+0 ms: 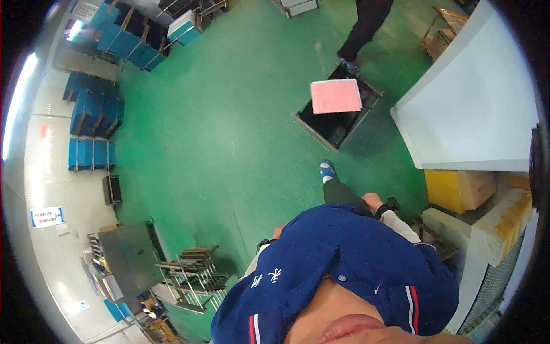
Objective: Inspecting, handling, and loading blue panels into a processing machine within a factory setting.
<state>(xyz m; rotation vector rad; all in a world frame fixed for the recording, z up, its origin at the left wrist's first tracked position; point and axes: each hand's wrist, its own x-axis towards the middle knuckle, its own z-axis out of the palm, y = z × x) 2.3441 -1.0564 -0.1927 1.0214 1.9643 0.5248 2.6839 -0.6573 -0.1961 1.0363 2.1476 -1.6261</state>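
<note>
My right hand (373, 202) hangs beside my right thigh, its fingers loosely curled, with nothing visible in it. A dark band circles that wrist. Only a small part of my left hand (278, 231) shows past the edge of my blue jacket; its fingers are hidden. Both hands are apart from the things around me. On the floor ahead lies a black rectangular crate or low cart (332, 127), and a flat pink rectangular piece (336, 96) rests on top of it. My foot in a blue-and-white slipper (327, 170) is stepping on the green floor before it.
Another person's dark-trousered leg (366, 28) stands just beyond the crate. To the right are a large white tabletop (475, 109), a yellow box (442, 189) and a cardboard box (477, 189). Stacked blue crates (94, 112) line the left wall. A metal rack (195, 275) stands lower left.
</note>
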